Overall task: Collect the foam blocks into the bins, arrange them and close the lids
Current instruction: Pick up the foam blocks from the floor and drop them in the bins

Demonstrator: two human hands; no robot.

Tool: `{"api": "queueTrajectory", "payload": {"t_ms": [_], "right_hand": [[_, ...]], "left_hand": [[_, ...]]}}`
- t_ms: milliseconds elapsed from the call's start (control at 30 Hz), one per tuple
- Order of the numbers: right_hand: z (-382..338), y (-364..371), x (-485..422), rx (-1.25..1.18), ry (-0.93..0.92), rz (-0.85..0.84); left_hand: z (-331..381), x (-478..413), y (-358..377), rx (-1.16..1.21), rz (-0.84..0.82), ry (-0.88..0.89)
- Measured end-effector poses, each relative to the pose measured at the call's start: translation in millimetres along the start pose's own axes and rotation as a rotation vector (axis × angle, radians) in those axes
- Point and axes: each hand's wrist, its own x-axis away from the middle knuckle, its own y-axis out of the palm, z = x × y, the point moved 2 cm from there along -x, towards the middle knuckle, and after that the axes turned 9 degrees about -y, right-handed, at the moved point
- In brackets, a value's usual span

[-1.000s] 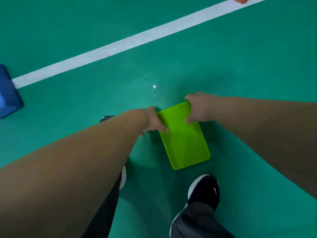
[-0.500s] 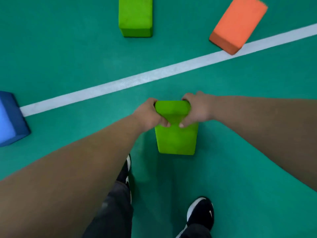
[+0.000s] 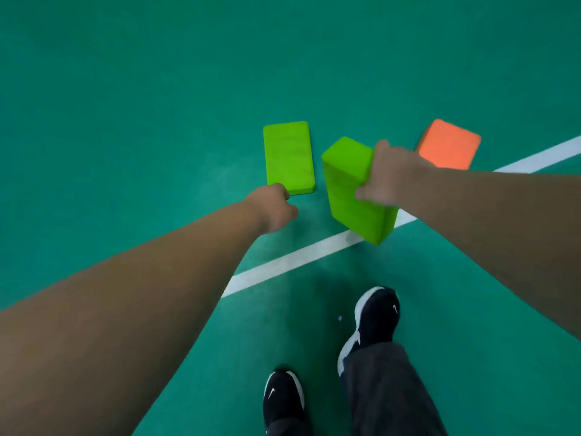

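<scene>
My right hand [image 3: 385,177] grips a lime green foam block [image 3: 352,190] by its right side and holds it tilted above the floor. A second lime green block [image 3: 288,157] lies flat on the floor just left of it. My left hand [image 3: 273,207] reaches out with curled fingers at the near left corner of that flat block; whether it touches the block I cannot tell. An orange foam block [image 3: 448,144] lies on the floor behind my right hand, partly hidden by it. No bin is in view.
A white line [image 3: 283,265] runs diagonally across the green floor [image 3: 157,89] under the held block. My two black shoes [image 3: 375,316] and grey trouser legs stand in the near foreground.
My left hand has let go of the held green block, which my right hand now carries alone, forward and to the right. The view has moved on toward the other green block and the orange one.
</scene>
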Motion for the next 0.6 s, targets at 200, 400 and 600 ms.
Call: {"api": "queueTrajectory", "payload": {"t_ms": [200, 400, 600], "right_hand": [[-10.5, -9.6, -77.3, -0.054, 0.041, 0.062], [-8.3, -12.9, -154.8, -0.116, 0.059, 0.140], [6.2, 21.5, -227.9, -0.193, 0.088, 0.103]], "left_hand": [[20.6, -70.8, -45.6, -0.254, 0.019, 0.001], [49.9, -162.7, -74.5, -0.287, 0.087, 0.000], [65.4, -260.4, -64.1, -0.362, 0.155, 0.029]]}}
